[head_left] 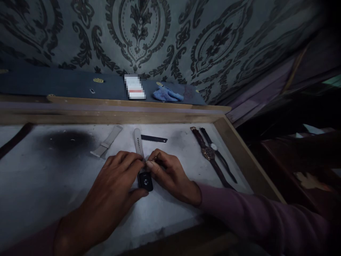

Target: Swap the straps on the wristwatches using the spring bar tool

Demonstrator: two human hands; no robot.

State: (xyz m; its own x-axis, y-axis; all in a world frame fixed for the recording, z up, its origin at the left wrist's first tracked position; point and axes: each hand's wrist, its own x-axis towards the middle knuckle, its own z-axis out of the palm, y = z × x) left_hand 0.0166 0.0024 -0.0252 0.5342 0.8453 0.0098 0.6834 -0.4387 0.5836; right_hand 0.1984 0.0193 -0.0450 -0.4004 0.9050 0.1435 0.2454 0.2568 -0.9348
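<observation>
A smartwatch (pixel 146 182) lies face down on the white surface, its dark sensor back showing. From its far end a pale strap with holes (pixel 137 137) stretches away from me. My left hand (pixel 114 188) grips the watch from the left, thumb along its near end and fingers at the strap joint. With thumb and forefinger pinched at that same joint, my right hand (pixel 170 174) holds something too small to make out. A flat dark strip (pixel 157 139) with a small hole at one end lies just beyond, touching or close to the strap.
A light grey watch strap (pixel 108 142) lies left of the hands. Two wristwatches with dark straps (pixel 207 153) rest at the right, by the wooden rim (pixel 239 153). On the back ledge are a blurred-out phone-shaped object (pixel 134 87) and a blue cloth (pixel 167 94).
</observation>
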